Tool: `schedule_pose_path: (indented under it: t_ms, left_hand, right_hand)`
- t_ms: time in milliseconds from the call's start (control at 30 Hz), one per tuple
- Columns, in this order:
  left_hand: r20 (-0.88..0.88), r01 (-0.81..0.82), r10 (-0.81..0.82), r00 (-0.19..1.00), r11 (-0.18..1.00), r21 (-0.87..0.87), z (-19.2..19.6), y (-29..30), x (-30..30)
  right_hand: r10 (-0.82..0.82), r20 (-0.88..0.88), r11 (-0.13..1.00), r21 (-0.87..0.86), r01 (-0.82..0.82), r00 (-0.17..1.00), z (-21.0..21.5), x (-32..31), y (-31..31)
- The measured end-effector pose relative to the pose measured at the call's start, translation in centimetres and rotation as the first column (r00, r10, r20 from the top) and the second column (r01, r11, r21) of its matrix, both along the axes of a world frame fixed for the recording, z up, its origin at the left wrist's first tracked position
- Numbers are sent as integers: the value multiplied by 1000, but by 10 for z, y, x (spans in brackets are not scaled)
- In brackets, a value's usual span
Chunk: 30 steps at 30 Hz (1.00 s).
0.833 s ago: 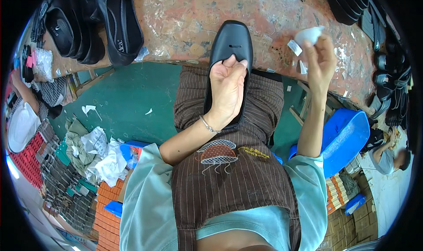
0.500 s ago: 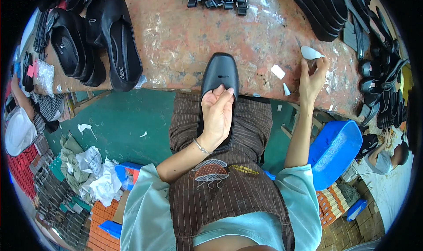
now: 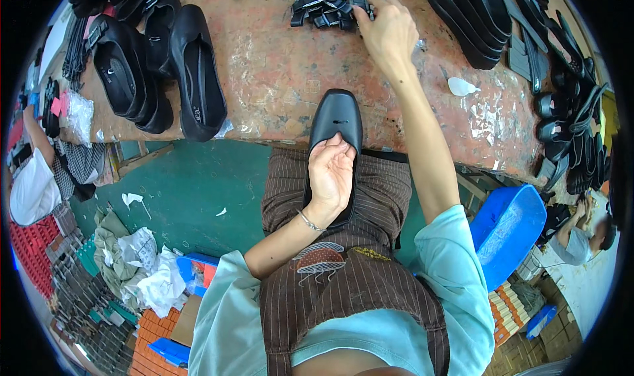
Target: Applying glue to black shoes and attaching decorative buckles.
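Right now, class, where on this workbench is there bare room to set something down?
Bare bench lies between the black shoes and the strap pile. It is crowded right, by stacked soles.

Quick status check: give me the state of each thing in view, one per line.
Left hand: gripping the black shoe upper, palm up.
Black shoe upper: held on the lap, toe resting on the workbench edge.
Right hand: stretched out, fingers on the pile of black straps.
Pile of black straps: loose heap on the workbench.
Black shoes: lying in a cluster at left, untouched.
White scrap: lying loose on the workbench.
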<state>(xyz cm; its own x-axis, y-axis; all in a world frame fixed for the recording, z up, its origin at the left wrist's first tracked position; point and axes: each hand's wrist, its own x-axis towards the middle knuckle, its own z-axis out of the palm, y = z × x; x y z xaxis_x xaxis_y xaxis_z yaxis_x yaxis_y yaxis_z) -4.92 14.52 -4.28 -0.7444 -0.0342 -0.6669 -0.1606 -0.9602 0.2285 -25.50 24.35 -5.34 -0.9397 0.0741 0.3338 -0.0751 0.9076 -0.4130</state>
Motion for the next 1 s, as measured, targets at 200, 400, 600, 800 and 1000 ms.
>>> schedule_pose_path:
  t_ms: [200, 400, 600, 800, 1000]
  left_hand:
    - [-12, -19, 19, 1000, 1000, 12, -2, -5, 1]
    - [-12, -25, 25, 1000, 1000, 15, -1, -4, -1]
    - [-122, -28, 39, 992, 996, 87, -9, -5, 1]
    - [-96, -15, 24, 995, 995, 100, -3, -4, -1]
    - [-107, -10, 14, 994, 999, 33, 4, -3, -5]
  right_hand:
    - [72, -198, 943, -305, -131, 978, 3, 48, 32]
    - [314, -28, 949, 54, -312, 949, 6, 116, 50]
    - [331, 85, 927, -215, -307, 940, 14, 103, 62]
    - [473, 129, 775, -531, -342, 872, 48, 133, 30]
    - [546, 156, 759, -507, -407, 823, 46, 144, 13]
